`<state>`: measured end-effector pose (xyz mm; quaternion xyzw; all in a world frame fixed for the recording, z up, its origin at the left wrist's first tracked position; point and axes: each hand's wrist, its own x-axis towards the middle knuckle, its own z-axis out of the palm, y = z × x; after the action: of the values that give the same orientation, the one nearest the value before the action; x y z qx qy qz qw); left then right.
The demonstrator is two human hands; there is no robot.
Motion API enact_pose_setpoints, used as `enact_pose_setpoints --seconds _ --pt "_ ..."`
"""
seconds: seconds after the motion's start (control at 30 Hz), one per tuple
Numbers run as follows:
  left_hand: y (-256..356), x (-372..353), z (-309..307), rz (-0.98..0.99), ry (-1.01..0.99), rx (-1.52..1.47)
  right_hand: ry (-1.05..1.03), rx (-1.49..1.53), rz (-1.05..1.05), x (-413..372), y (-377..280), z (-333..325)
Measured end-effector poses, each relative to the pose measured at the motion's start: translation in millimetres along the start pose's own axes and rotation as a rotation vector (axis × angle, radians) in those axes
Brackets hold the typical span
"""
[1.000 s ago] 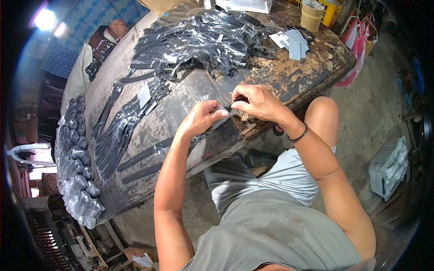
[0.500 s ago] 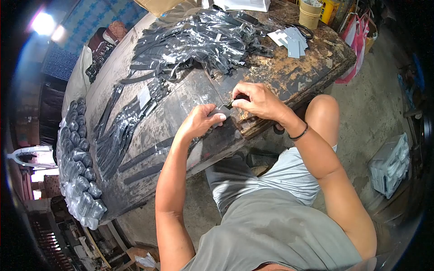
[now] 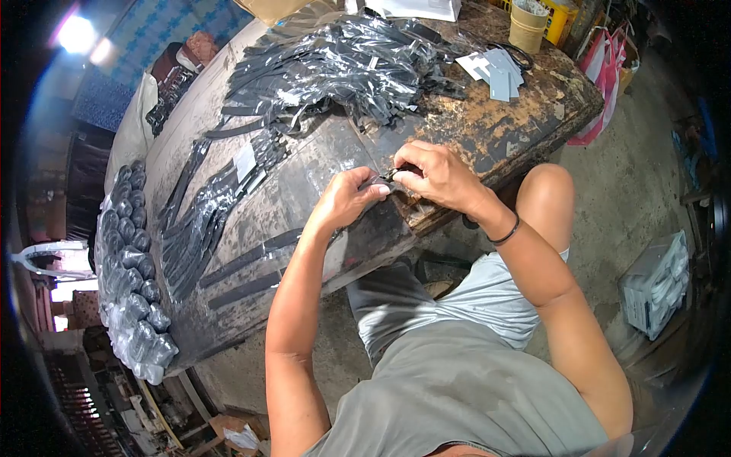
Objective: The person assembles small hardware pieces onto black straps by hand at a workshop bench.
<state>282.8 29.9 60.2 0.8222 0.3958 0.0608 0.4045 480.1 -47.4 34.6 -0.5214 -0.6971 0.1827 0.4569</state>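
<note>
Both of my hands meet above the near edge of the worn table (image 3: 297, 183). My left hand (image 3: 346, 199) is closed in a pinch, thumb and forefinger on the edge of a thin clear plastic wrapper (image 3: 371, 181). My right hand (image 3: 438, 177) is closed around a small dark tool (image 3: 390, 174), its tip right at my left fingertips. Fingers hide most of this tool, and I cannot tell its kind. Beside my left forearm lie two flat black strips (image 3: 245, 289). Farther left is a bunch of plastic-wrapped black strips (image 3: 202, 217) with a pale card (image 3: 244, 162) on it.
A large heap of plastic-wrapped black strips (image 3: 327, 72) covers the table's far side. Grey and white cards (image 3: 499, 72) lie right of it, near a tan cup (image 3: 527, 24). Rolled, wrapped bundles (image 3: 133, 266) line the left edge. A plastic-wrapped stack (image 3: 655, 286) stands on the floor.
My left hand has moved slightly right and up, and its thumb is now closer to my right fingertips. My right hand stays nearly in place, its fingers curled around the dark tool.
</note>
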Motion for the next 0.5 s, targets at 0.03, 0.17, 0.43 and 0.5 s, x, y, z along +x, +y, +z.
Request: enact_pose_setpoints --seconds 0.03,0.17,0.43,0.5 --pt "0.6 0.2 0.4 0.02 0.003 0.012 0.001 0.001 0.003 -0.1 0.2 -0.6" --pt "-1.5 1.7 5.0 0.027 0.011 0.004 -0.038 0.066 0.109 1.0 0.4 -2.3" --pt "5.7 6.5 2.6 0.099 -0.029 -0.039 -0.112 0.153 0.194 3.9 1.8 -2.2" --pt "1.1 6.4 -1.7 0.048 -0.079 -0.084 -0.106 0.227 0.216 2.9 6.3 -3.2"
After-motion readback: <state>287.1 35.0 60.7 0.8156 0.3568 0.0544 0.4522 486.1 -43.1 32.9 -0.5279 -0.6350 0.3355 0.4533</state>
